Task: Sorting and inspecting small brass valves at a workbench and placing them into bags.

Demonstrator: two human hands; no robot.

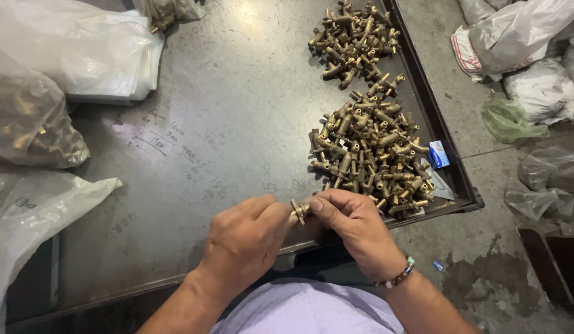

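Observation:
Both my hands meet at the near edge of a dark metal table [237, 111]. My left hand [246, 238] and my right hand [355, 226] together pinch one small brass fitting [299, 210] between thumbs and fingertips. Just beyond my right hand lies a big pile of the same brass fittings [370, 154]. A second, smaller pile of brass fittings [355, 40] sits farther back. My right wrist wears a beaded bracelet [399, 276].
Clear plastic bags [83, 49] lie at the back left, one bag of brass parts [27, 124] below them, another bag [33, 210] at the near left. A small blue box [439, 154] rests by the table's right rim. Bags and sacks [528, 68] lie on the concrete floor, right.

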